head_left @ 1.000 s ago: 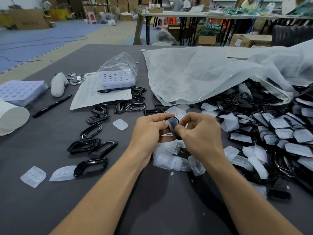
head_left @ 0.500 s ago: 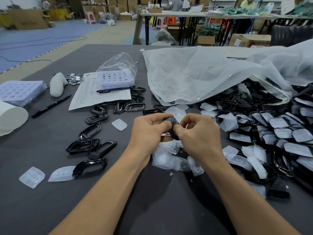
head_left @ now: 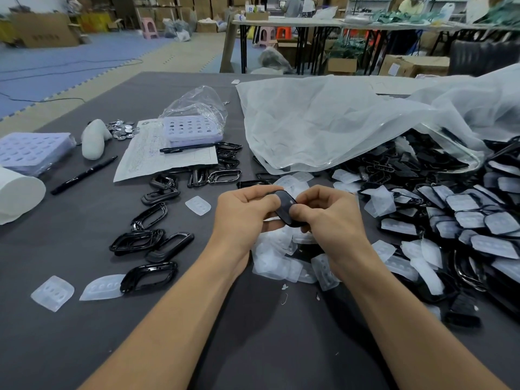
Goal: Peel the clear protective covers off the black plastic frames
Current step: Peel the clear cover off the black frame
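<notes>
Your left hand (head_left: 244, 212) and right hand (head_left: 329, 218) meet above the middle of the desk (head_left: 84, 333). Both pinch one black frame (head_left: 285, 208) between thumbs and curled fingers, and it is held tilted. Directly beneath them on the desk lies a loose pile of peeled clear covers (head_left: 277, 258). Toward the left edge, bare frames (head_left: 152, 240) lie scattered, with two single covers near them. Along the right edge a heap of covered frames (head_left: 464, 220) lies partly under a large clear bag (head_left: 337, 122). Farther back on the left are a printed sheet (head_left: 157, 153), a black pen (head_left: 84, 175) and a lilac tray (head_left: 192, 130).
</notes>
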